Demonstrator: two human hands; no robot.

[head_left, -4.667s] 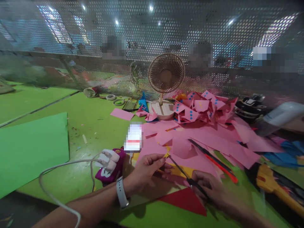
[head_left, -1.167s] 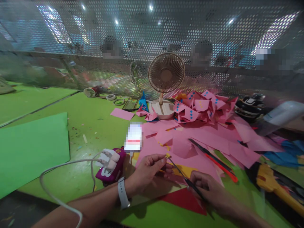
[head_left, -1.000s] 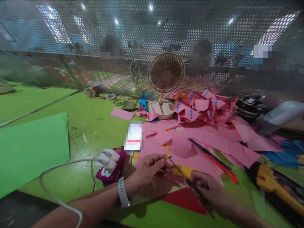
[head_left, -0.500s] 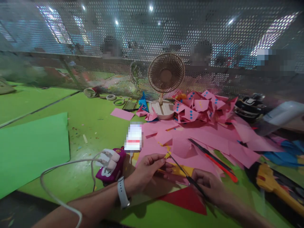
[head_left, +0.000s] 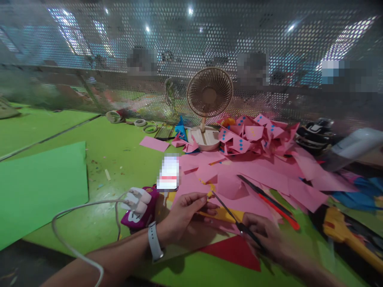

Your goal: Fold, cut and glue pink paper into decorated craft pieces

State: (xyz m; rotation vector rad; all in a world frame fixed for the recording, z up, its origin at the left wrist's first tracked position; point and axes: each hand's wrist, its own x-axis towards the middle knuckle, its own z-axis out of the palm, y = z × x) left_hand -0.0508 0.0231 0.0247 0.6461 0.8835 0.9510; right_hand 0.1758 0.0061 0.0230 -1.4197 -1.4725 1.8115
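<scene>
My right hand (head_left: pixel 263 233) is closed round the black handles of a pair of scissors (head_left: pixel 226 209). Their narrow blades point up and left toward my left fingertips. My left hand (head_left: pixel 193 209) pinches a small scrap of yellow paper (head_left: pixel 209 195) between thumb and forefinger, right beside the scissor tips. Only a sliver of that scrap shows. Several tiny yellow bits (head_left: pixel 212 186) lie on the pink paper (head_left: pixel 230 183) just beyond. Under my hands are a yellow sheet (head_left: pixel 229 215) and a red triangular paper (head_left: pixel 235 251).
A fan (head_left: pixel 209 95) stands behind, beside a heap of folded pink paper pieces (head_left: pixel 254 133). Left of my hands are a phone (head_left: pixel 169 173), a purple power block (head_left: pixel 140 219) with a white cable (head_left: pixel 70 205), and green sheets (head_left: pixel 44 187). A red-and-black tool (head_left: pixel 278 211) lies right.
The scissor blades have closed together and shifted slightly right. Less of the yellow paper shows at my left fingertips. My left hand has barely moved.
</scene>
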